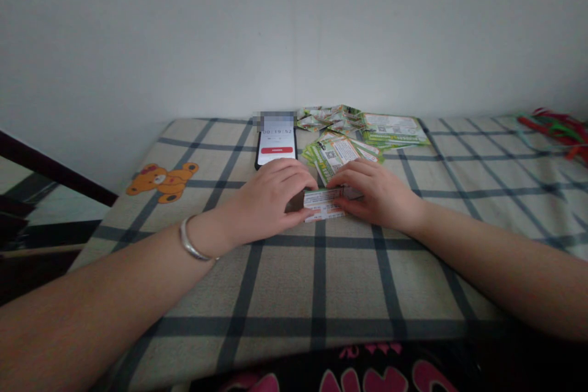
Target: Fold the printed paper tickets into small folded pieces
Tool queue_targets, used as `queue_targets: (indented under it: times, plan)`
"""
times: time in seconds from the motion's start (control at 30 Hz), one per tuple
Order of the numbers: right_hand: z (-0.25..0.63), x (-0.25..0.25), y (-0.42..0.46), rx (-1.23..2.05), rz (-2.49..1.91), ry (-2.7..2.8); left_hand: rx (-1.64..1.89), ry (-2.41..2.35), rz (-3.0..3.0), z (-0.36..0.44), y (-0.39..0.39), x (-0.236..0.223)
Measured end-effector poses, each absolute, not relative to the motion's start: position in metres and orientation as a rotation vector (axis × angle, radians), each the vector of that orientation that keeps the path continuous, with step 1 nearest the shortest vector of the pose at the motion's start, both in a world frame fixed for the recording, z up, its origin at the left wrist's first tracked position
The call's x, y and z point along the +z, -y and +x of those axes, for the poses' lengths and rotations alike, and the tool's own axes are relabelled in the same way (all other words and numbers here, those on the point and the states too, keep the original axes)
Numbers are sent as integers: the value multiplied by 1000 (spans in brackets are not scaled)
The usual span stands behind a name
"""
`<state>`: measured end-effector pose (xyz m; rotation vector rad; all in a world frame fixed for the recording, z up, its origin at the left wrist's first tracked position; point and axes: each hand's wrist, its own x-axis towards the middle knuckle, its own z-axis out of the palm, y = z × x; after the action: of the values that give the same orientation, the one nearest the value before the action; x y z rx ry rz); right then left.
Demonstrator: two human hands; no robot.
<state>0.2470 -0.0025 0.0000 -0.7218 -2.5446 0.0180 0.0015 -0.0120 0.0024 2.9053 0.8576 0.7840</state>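
A small folded printed card [321, 203], white with orange and green print, stands on the checked tablecloth between my hands. My left hand [275, 196] pinches its left end, thumb in front and fingers behind. At the right end my right hand [374, 190] grips it the same way, thumb low on the front face. Just behind the card, loose green and white printed cards [337, 153] lie fanned out, some partly hidden by my right hand. Farther back sit several folded cards [328, 117], next to a flat stack of cards [395, 128].
A phone [277, 141] showing a running timer lies behind my left hand. An orange bear picture [163, 182] is on the tablecloth [285, 294] at left. Red and green items [558, 131] lie at the far right. A wall [294, 30] rises behind the table.
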Motion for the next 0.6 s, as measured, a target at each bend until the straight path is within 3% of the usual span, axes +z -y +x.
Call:
queue_targets:
  times: [0.6]
  plan:
    - [250,2,7,60,-569,2297,1035,-592,2934,2,18,11]
